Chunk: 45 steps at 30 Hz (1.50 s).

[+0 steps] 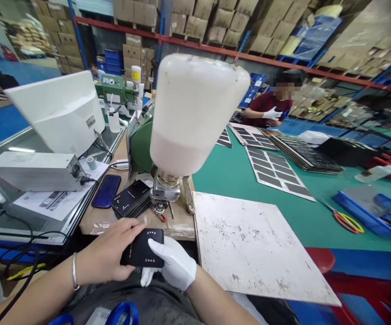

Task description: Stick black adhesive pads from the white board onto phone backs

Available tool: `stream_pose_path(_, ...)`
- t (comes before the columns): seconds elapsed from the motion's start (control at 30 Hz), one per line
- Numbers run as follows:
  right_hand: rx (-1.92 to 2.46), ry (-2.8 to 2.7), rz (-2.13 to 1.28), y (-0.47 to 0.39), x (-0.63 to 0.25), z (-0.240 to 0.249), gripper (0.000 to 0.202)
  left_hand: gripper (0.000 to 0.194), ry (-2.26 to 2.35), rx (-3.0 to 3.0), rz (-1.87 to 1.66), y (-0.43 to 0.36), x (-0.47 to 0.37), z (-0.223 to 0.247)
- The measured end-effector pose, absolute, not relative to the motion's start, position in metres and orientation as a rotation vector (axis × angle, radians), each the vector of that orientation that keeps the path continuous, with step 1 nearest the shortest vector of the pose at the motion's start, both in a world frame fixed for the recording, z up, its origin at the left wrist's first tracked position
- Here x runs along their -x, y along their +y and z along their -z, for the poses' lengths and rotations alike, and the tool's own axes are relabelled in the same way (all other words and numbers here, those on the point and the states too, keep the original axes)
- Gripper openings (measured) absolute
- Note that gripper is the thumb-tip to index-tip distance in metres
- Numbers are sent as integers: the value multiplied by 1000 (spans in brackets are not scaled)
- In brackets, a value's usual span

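Note:
A flat black rectangular piece (143, 252) with small copper-coloured dots along its edges is held level in front of my body. My bare left hand (116, 250) grips its left side, thumb below and fingers along the top edge. My right hand (174, 262), in a white glove, clasps the right side with the thumb on the upper face. Just beyond lies a stack of similar black pieces (132, 198), beside a dark phone (106, 191). Above my hands stands a green machine with a white bottle (195, 113) and a metal nozzle head (166, 192).
At right lies a scuffed white board (256, 243); beyond it are a sheet of dark rectangles (278, 171), scissors (346, 222) and a blue tray (367, 216). A monitor (60, 113) and grey box (34, 170) stand left. Across the green table sits a person (269, 106).

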State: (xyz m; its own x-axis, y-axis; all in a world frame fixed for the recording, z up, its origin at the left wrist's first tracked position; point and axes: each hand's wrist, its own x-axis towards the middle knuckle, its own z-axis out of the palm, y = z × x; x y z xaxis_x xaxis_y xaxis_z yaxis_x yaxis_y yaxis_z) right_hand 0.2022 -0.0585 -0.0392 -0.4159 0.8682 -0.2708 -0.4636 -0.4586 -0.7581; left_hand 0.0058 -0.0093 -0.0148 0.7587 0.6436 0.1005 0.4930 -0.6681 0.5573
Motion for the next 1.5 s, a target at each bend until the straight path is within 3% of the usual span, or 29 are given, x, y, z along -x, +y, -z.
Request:
stream_pose_path(0.07, 877, -753, -1839, -60, -199, 32, 45, 89, 855, -2425, -418, -11, -11, 14)
stream_pose_path(0.23, 928, -899, -1915, -66, -239, 15, 52, 87, 907, -2190, -459, 3, -3, 14)
stream_pose_path(0.3, 993, -915, -1839, -68, -267, 8, 43, 91, 878, -1929, -605, 9, -5, 20)
stream_pose_path(0.37, 1077, -883, -1721, -70, -291, 1, 36, 78, 784, -1587, -715, 13, -18, 26)
stream_pose_path(0.47, 1186, -829, -1604, -68, -311, -6, 43, 59, 639, -1178, -606, 11, -53, 27)
stream_pose_path(0.7, 1307, -758, -1555, -54, -318, -12, 36, 38, 456, -1001, -462, 7, -105, -5)
stream_pose_path(0.83, 1225, -813, -1639, -44, -292, -23, 39, 28, 590, -990, -540, 5, -82, -15)
stream_pose_path(1.0, 1070, -932, -1743, -18, -222, -36, 26, 19, 691, -899, -805, 12, -10, -5)
stream_pose_path(1.13, 930, -955, -1886, 0, -176, -31, 31, 33, 724, -970, -842, 9, 34, 6)
stream_pose_path(1.23, 852, -1020, -1927, 3, -165, -28, 35, 33, 987, -962, -1006, -10, 33, 7)
stream_pose_path(1.37, 934, -1053, -1878, -8, -181, -25, 42, 41, 1039, -1022, -922, -30, 4, 4)
stream_pose_path(1.5, 1032, -1098, -1768, -31, -224, -20, 48, 37, 939, -1049, -818, -25, -20, 5)
